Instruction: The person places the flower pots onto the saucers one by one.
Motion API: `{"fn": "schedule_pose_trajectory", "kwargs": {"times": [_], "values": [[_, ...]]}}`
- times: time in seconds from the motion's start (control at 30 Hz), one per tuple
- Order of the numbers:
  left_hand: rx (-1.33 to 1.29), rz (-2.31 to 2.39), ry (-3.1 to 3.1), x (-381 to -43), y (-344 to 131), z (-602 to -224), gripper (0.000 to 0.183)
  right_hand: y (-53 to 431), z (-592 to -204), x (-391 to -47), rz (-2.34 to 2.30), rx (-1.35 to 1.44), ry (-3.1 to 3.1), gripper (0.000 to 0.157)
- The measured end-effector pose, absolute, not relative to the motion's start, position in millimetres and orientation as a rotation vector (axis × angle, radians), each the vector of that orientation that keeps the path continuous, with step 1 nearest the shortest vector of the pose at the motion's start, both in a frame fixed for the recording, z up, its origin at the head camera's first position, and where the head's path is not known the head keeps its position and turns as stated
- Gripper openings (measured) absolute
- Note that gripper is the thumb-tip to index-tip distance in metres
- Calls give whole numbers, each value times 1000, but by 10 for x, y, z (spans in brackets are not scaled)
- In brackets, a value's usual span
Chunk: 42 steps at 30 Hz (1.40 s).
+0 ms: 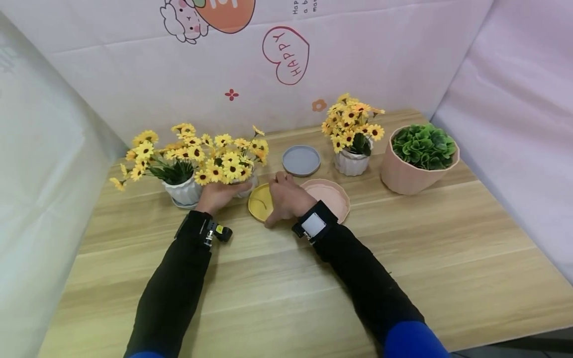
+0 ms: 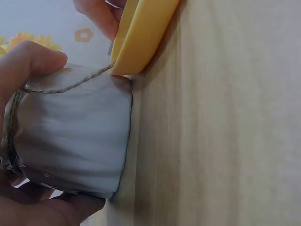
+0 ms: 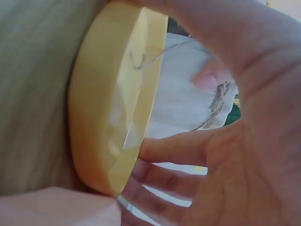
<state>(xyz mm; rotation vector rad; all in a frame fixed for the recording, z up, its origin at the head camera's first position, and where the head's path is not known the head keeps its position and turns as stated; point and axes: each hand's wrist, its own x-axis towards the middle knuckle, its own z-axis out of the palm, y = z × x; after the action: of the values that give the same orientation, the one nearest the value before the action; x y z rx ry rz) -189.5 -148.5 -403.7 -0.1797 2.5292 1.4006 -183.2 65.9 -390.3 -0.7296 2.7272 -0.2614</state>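
Observation:
My left hand [image 1: 219,196] grips a white fluted flower pot [image 2: 75,136] of yellow daisies [image 1: 230,166], thumb and fingers on opposite sides. Twine is tied round this pot, and a loose end trails into the yellow saucer [image 1: 257,205] at its right. The saucer's rim stands right at the pot's base in the left wrist view. Over that saucer my right hand [image 1: 286,199] spans it, holding the rim between thumb and fingers. A pink scalloped saucer [image 1: 337,199] lies just right of it, partly hidden by the right hand and wrist.
Another daisy pot [image 1: 182,191] stands close on the left, on a small saucer. Behind the hands lies a blue-grey saucer [image 1: 301,160]. At the back right are a third daisy pot [image 1: 352,163] and a large pink planter [image 1: 405,176] with green leaves. A printed cloth [image 1: 179,84] hangs behind.

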Motion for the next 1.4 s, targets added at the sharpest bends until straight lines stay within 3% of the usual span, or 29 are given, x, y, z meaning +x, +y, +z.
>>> {"fn": "schedule_pose_trajectory", "kwargs": {"times": [0.23,0.6,1.03,1.4], "values": [[121,1594,2579,-1796,-1493,-4068,79,735,-3917,-1758,-253,-844,2721,105],[332,1604,2630,-1492,-1435,-3781,76,782,-3925,-1638,-202,-922,2694,109],[308,1500,2643,-1284,-1491,-3738,76,800,-3909,-1461,-142,-1050,2678,109],[280,1402,2606,-1154,-1574,-3703,90,806,-3923,-1354,-135,-1114,2650,116]]}}
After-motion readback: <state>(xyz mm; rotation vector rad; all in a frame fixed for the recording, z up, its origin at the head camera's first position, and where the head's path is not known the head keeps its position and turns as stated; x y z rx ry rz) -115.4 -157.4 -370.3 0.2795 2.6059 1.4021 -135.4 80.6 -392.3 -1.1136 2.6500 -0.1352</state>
